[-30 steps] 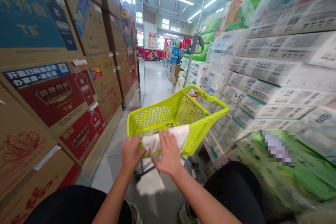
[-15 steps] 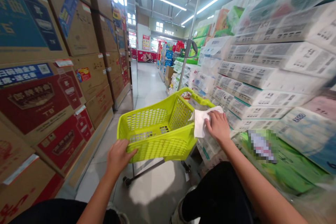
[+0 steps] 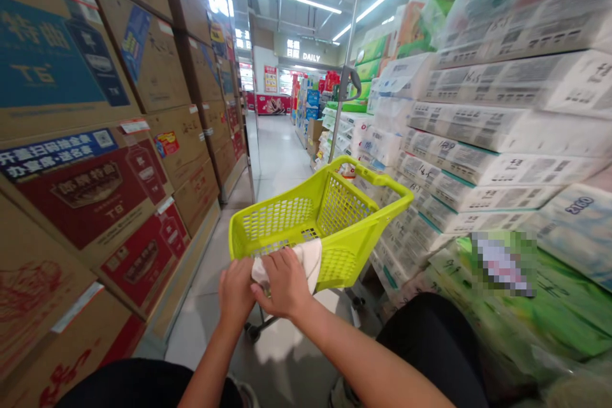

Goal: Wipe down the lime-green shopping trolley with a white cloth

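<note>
Left hand (image 3: pixel 236 288) grips the near edge of the basket (image 3: pixel 342 264) — brace it; right hand (image 3: pixel 287 282) clasps cloth (image 3: pixel 312 259) over that edge — press evenly.

Under my right hand (image 3: pixel 288 282), a white cloth (image 3: pixel 313 258) looks soft, matt and creased, draped over the near edge of the basket (image 3: pixel 342 264) — smooth lime plastic with a faint sheen, its walls pierced like mesh. My left hand (image 3: pixel 236 288) meets that plastic at the near left corner. Beyond the far edge stands a smooth metal pole (image 3: pixel 357 19) bearing a dull grey, plastic-looking hook (image 3: pixel 350 83). The left-hand cartons (image 3: pixel 157 64) are mostly matt brown cardboard; the right-hand packs (image 3: pixel 468 162) wear clear plastic film, glossy in places. The floor (image 3: pixel 276 140) looks smooth and shiny.
</note>
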`<action>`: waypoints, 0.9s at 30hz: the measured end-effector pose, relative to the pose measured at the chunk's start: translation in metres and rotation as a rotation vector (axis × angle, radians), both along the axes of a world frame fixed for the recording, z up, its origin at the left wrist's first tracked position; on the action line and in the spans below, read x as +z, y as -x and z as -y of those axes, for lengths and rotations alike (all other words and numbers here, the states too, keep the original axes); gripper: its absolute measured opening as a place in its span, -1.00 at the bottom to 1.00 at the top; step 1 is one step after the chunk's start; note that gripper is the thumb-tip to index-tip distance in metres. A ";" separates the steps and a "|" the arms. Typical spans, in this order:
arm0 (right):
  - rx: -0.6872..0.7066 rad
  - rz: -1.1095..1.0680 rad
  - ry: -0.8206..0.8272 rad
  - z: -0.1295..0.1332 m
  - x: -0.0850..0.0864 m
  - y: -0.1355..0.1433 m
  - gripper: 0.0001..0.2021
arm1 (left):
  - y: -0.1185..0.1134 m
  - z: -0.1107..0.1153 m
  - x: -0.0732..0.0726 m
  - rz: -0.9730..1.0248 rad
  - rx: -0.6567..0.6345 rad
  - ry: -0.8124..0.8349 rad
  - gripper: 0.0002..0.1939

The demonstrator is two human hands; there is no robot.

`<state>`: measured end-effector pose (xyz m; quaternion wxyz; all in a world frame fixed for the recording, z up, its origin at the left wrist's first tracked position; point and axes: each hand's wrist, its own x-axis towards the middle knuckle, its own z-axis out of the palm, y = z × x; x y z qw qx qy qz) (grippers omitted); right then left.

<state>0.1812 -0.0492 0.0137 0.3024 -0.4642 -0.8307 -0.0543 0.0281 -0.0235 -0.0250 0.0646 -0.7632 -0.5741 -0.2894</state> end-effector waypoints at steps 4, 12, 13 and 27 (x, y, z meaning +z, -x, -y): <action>-0.054 0.146 -0.051 -0.017 0.015 -0.070 -0.56 | 0.009 -0.010 0.006 -0.023 0.024 0.004 -0.86; -0.471 0.306 -0.236 -0.037 0.078 -0.251 -0.68 | 0.019 -0.031 0.003 -0.021 0.030 -0.008 -0.80; -0.506 0.276 -0.248 -0.038 0.079 -0.250 -0.68 | 0.019 -0.031 0.003 -0.020 0.038 -0.015 -0.80; -0.091 0.080 -0.034 -0.022 -0.001 -0.004 -0.64 | 0.011 -0.014 0.014 0.023 0.066 0.033 -0.85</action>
